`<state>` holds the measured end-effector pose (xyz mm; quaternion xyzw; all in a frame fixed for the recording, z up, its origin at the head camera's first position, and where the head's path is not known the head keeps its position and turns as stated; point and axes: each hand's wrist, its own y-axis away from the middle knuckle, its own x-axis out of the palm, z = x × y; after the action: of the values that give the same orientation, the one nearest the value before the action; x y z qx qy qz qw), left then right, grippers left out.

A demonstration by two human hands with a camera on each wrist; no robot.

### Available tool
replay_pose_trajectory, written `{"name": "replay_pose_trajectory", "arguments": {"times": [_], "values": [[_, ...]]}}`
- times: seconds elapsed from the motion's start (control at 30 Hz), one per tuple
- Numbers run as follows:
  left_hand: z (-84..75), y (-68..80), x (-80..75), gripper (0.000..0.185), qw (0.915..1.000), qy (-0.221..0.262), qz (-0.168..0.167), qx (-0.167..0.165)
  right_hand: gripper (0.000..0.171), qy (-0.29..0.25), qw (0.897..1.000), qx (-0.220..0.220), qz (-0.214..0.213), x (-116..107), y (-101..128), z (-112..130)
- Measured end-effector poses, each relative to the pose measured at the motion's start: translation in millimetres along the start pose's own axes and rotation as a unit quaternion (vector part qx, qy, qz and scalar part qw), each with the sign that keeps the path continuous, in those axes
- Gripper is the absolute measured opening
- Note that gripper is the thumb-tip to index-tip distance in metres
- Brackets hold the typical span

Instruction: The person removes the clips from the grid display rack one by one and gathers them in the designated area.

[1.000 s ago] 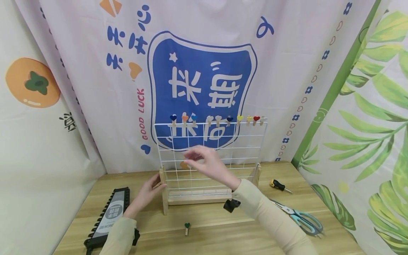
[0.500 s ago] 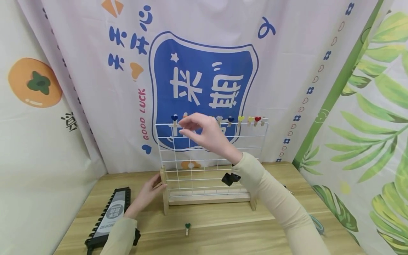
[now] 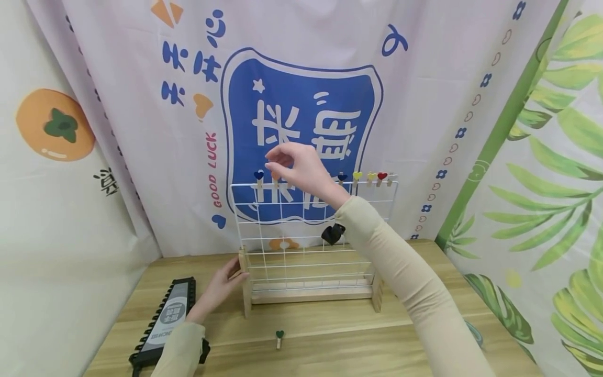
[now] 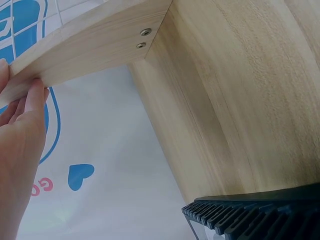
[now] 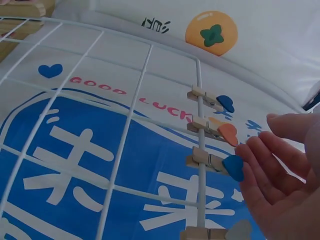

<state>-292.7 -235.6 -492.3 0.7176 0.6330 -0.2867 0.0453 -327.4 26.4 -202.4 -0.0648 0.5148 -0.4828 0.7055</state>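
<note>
Right hand (image 3: 301,170), fingers loosely spread and holding nothing, hovers by the blue-heart clip (image 5: 220,164) at the rack's (image 3: 313,230) 12 o'clock edge; pinching it seems next, while the left hand (image 3: 221,288) grips the wooden post (image 3: 244,283).

The right hand (image 3: 301,170) has risen from the middle of the wire grid (image 3: 311,230) to its top rail, fingertips now at the heart clips (image 5: 212,127) near the left end.
</note>
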Motion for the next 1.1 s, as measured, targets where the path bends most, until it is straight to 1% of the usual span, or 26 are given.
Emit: {"name": "replay_pose_trajectory", "arguments": {"times": [0.2, 0.3, 0.43, 0.73, 1.1], "values": [[0.3, -1.1, -0.1, 0.059, 1.0, -0.001, -0.001, 0.0, 0.023, 0.028, 0.997, 0.027, 0.062, 1.1, -10.1, 1.6], [-0.2, -1.6, 0.1, 0.06, 1.0, -0.003, -0.002, 0.004, 0.023, 0.046, 0.995, 0.036, 0.081, 4.2, -13.7, -0.2], [-0.3, -1.3, 0.1, 0.06, 1.0, -0.005, 0.001, 0.004, 0.023, 0.057, 0.993, 0.046, 0.097, 8.1, -16.8, -2.8], [-2.0, 0.9, -1.5, 0.061, 1.0, 0.002, 0.007, 0.0, 0.021, 0.069, 0.992, 0.037, 0.101, 12.1, -21.1, -0.7], [-2.1, 1.4, -1.4, 0.062, 0.9999, 0.003, 0.009, -0.008, 0.018, 0.072, 0.993, 0.037, 0.08, 16.8, -20.3, 1.9]]}}
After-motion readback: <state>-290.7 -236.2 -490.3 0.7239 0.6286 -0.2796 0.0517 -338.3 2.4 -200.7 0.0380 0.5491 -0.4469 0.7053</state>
